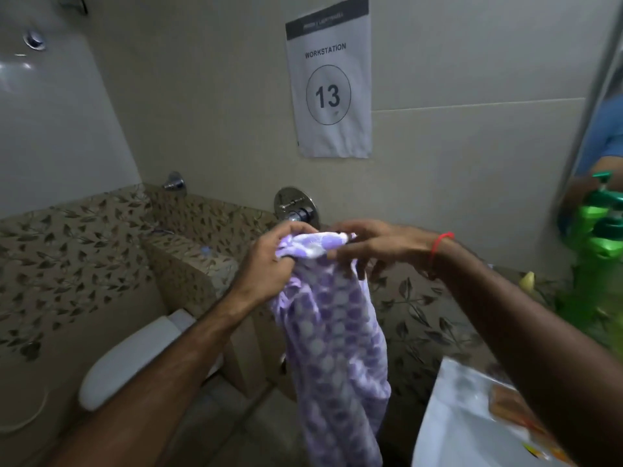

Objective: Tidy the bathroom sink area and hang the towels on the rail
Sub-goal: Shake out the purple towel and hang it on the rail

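Together, both hands [313, 254] grip the purple towel [333, 335], hanging vertically.

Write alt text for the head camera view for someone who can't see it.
Two bare hands, left hand and right hand, hold up the top edge of a purple and white patterned towel that hangs down in front of a wall tap. A Workstation 13 sign hangs on the wall above, a toilet sits lower left, and green bottles stand at right.
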The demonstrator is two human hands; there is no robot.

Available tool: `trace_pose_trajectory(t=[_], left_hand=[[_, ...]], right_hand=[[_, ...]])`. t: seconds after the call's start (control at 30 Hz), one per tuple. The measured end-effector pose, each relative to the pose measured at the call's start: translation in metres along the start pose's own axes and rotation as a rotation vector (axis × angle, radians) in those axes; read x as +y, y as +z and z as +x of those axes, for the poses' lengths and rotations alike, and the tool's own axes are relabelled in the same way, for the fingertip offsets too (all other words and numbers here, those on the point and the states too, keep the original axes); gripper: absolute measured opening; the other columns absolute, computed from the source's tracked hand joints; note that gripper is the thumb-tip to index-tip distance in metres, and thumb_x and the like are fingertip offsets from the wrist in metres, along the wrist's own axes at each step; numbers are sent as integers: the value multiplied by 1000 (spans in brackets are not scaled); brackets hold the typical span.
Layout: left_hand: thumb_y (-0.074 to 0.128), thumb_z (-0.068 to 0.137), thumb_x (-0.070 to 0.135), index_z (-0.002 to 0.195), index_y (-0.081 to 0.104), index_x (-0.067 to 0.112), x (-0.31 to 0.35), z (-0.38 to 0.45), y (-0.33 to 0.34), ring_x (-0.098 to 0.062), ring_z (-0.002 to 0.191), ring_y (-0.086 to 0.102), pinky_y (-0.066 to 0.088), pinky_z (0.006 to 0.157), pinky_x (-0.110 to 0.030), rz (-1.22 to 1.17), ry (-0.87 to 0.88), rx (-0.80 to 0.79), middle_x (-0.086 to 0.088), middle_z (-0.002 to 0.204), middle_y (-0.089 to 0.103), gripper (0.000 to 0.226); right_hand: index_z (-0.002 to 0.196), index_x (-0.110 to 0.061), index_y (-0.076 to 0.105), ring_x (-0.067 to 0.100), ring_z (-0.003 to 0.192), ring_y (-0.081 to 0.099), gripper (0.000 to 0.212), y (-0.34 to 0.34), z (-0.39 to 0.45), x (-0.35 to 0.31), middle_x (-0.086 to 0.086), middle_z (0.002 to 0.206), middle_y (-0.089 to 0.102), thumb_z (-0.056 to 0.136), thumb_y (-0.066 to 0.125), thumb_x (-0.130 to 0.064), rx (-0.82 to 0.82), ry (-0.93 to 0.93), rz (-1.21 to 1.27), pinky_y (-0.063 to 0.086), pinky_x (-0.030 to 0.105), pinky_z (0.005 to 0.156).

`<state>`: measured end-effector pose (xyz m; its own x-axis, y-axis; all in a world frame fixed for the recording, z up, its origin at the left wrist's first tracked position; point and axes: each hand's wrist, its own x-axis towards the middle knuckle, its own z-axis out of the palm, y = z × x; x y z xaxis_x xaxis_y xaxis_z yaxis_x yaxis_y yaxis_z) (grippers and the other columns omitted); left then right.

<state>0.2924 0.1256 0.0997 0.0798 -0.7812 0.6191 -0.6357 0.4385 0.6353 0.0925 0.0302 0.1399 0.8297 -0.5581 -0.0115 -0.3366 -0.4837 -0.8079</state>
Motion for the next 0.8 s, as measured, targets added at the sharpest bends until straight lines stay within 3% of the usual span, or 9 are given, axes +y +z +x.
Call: trace_pose_trajectory(t=[0.13, 0.2, 0.3, 0.37, 0.43, 0.5, 0.57, 0.7, 0.8], left_hand=[[35, 68, -16, 95, 65, 19, 17, 16, -25, 4, 90, 70, 51, 80, -11, -145, 123, 96, 19, 95, 76, 53], [34, 68, -12, 90, 62, 27, 22, 27, -38, 9, 82, 66, 49, 76, -8, -104, 121, 183, 21, 86, 73, 53], [38, 72, -9, 86, 60, 33, 18, 39, -59, 7, 77, 59, 47, 74, -16, -34, 56, 335, 15, 83, 64, 49], [40, 74, -5, 87, 60, 31, 16, 40, -68, 2, 77, 57, 46, 76, -19, -33, 13, 394, 13, 85, 62, 43], [44, 76, -1, 90, 59, 32, 23, 42, -75, 4, 79, 58, 46, 78, -17, -6, 2, 436, 16, 87, 62, 38], [51, 79, 4, 91, 59, 36, 33, 46, -87, 11, 78, 58, 47, 76, -13, 24, 21, 487, 19, 87, 65, 35], [59, 80, 11, 93, 58, 40, 44, 48, -100, 15, 75, 60, 48, 71, -9, 70, 49, 513, 23, 84, 69, 32], [64, 83, 12, 99, 58, 40, 62, 49, -111, 6, 72, 64, 53, 69, -17, 39, 113, 505, 25, 80, 72, 32], [65, 84, 14, 101, 59, 37, 72, 52, -96, 6, 69, 64, 53, 66, -16, -59, 159, 500, 23, 81, 74, 29]], right_hand=[[98, -22, 59, 18, 59, 58, 53, -3, -20, 16, 4, 72, 58, 67, 79, -59, -111, 171, -274, 55, 32, 57], [97, -18, 59, 22, 62, 61, 52, -4, -23, 27, 4, 77, 62, 72, 75, -61, -110, 282, -542, 57, 26, 58], [93, -14, 64, 29, 80, 64, 38, -19, -41, 39, 6, 85, 68, 84, 71, -51, 64, 252, -735, 53, 25, 69], [76, -18, 58, 24, 72, 54, 36, -31, -60, 33, 0, 71, 60, 84, 70, -51, 232, 168, -728, 41, 14, 57], [85, -19, 65, 17, 72, 54, 28, -39, -76, 21, 2, 76, 66, 85, 71, -47, 343, 51, -555, 40, 14, 60], [106, -16, 69, 10, 81, 61, 25, -40, -93, 7, 2, 90, 71, 89, 71, -33, 386, -85, -166, 49, 22, 69], [114, -6, 64, 10, 88, 65, 29, -40, -111, -7, 3, 98, 70, 91, 69, -22, 448, -176, 121, 55, 29, 70], [109, 11, 50, 22, 89, 57, 33, -35, -136, -27, 13, 97, 60, 89, 69, -7, 662, -337, 365, 49, 42, 72], [94, -4, 55, 15, 81, 57, 15, -34, -156, -40, 4, 87, 62, 88, 68, -1, 783, -470, 390, 51, 30, 70]])
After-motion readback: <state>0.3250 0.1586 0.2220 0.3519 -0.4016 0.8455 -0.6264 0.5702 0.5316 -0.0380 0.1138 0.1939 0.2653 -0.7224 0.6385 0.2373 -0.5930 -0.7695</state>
